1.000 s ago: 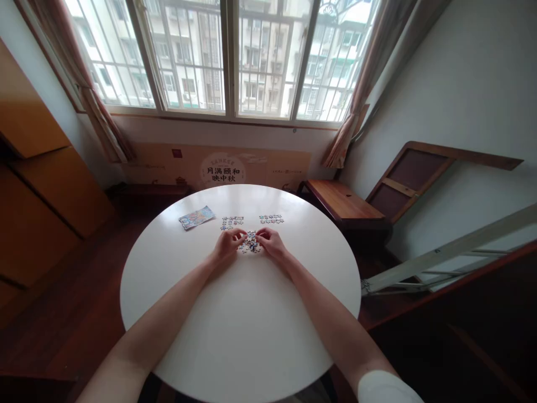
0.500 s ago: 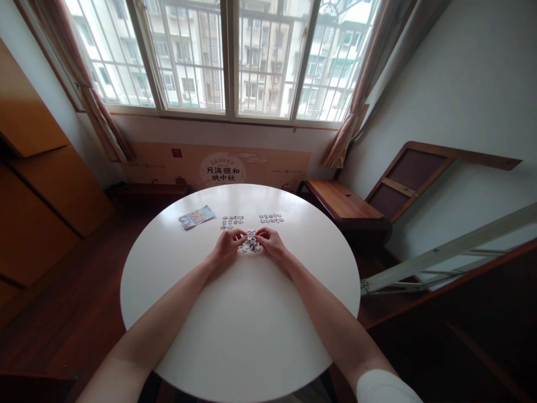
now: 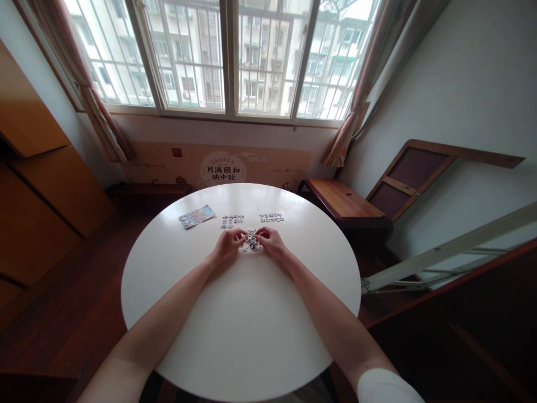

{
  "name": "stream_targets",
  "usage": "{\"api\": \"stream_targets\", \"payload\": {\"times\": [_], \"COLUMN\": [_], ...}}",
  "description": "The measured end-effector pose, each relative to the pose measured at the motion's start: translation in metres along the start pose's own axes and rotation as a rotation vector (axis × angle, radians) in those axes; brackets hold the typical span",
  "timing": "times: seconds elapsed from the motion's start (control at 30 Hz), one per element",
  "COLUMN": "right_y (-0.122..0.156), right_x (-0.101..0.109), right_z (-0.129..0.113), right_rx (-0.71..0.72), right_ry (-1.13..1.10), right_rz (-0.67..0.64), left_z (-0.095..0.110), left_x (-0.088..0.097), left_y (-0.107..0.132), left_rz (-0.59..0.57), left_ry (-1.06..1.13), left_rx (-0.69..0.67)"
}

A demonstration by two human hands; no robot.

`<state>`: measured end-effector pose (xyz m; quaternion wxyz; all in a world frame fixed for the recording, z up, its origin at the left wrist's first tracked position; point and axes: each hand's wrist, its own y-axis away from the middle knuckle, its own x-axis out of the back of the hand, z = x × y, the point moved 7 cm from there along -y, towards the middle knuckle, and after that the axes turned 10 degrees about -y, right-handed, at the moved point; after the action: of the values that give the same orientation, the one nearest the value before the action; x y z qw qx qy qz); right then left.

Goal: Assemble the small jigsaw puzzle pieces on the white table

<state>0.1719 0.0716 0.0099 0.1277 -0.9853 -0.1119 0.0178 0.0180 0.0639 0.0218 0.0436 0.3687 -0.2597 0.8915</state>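
Observation:
A small pile of jigsaw puzzle pieces [image 3: 251, 243] lies on the white table between my hands. My left hand [image 3: 229, 243] is at the pile's left side, thumb and fingers drawn together in a pinch; what they hold, if anything, is too small to make out. From the right, my right hand [image 3: 271, 240] reaches over the pile with its fingertips pinched, and their contents are hidden too. Beyond my left hand sit short rows of puzzle pieces [image 3: 232, 221]. Two more rows of pieces [image 3: 272, 218] lie beyond my right hand.
A printed picture sheet [image 3: 197, 216] lies on the round white table [image 3: 243, 324], left of the rows. A wooden bench [image 3: 346, 198] stands past the table's right edge. Behind the table, a printed cardboard panel [image 3: 260, 162] leans below the barred window.
Almost nothing differs. Both hands stay pinched at the pile, and the view has shifted very slightly.

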Motion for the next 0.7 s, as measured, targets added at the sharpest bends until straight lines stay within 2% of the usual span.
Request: {"api": "stream_targets", "payload": {"times": [0.7], "right_y": [0.0007], "right_x": [-0.0012], "right_z": [-0.0013], "right_rx": [-0.002], "right_ry": [0.013], "right_rz": [0.001], "left_z": [0.0033], "left_x": [0.0012], "left_y": [0.0005], "left_rz": [-0.006], "left_ry": [-0.066], "left_rx": [-0.026]}}
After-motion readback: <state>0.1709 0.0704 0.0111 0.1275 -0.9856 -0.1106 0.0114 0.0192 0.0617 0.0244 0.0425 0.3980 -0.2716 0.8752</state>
